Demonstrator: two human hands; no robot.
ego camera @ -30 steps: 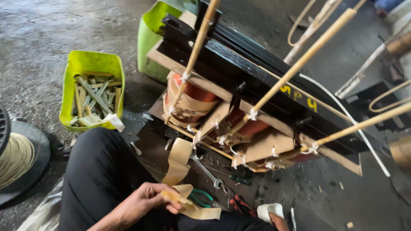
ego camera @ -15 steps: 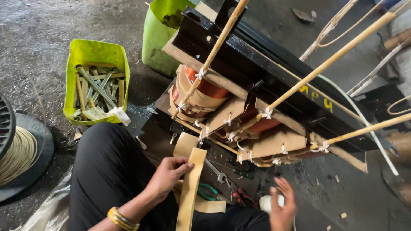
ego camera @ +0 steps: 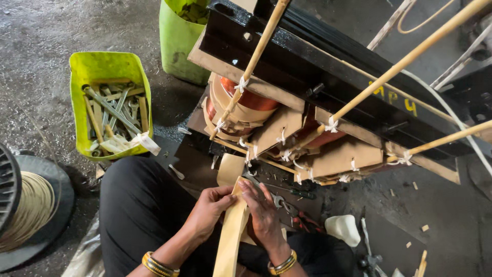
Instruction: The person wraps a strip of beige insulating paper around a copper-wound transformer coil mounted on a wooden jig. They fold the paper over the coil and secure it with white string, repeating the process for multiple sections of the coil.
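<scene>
- Head view: both hands grip one tan strip (ego camera: 229,241), which runs from the lower frame edge up toward the coil (ego camera: 246,102).
- Left hand (ego camera: 209,209): fingers curled, pinching the strip's left edge near its upper end.
- Right hand (ego camera: 264,215): fingers extended along the strip's right edge, pressing it from that side; thumb hidden.
- The strip stands nearly upright between the two hands, over the person's lap.
- The coil, copper-coloured and wrapped in tan board, sits under a black frame (ego camera: 328,66). Bamboo rods (ego camera: 389,77) are tied to it with white cord.
- Wrenches (ego camera: 279,197) lie on the floor just beyond the right hand.
- A yellow-green tub (ego camera: 84,69) holding sticks and tools stands to the left, well apart from the hands.
- A wire spool (ego camera: 23,215) sits at the left edge.
</scene>
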